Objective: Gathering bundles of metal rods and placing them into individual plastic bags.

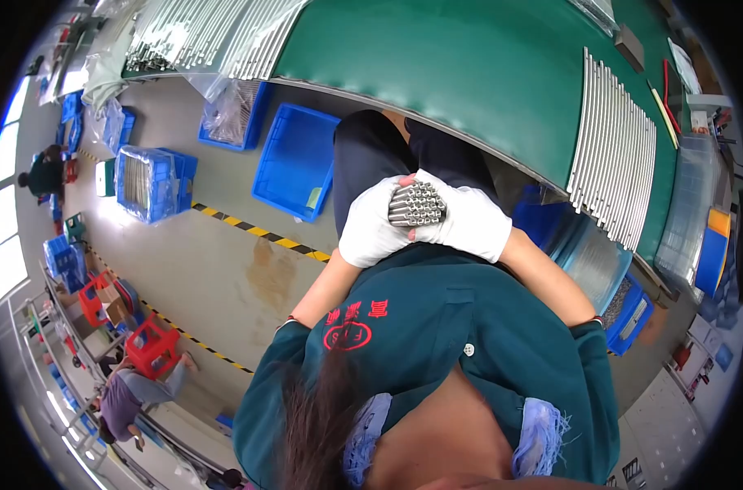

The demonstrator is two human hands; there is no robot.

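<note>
A tight bundle of thin metal rods stands end-up in front of my body, over my lap. My left hand, in a white glove with bare fingertips, wraps round the bundle's left side. From the right, my right hand, gloved the same way, closes round it too. The rod ends face up between both palms; their lower lengths are hidden. On the green worktop a row of long metal rods lies side by side at the right. More rods are spread at the far left.
An empty-looking blue crate sits on the floor left of my knees. Beside it are a crate with plastic wrap and a wrapped crate of rods. Yellow-black tape crosses the floor. A person sits near red stools.
</note>
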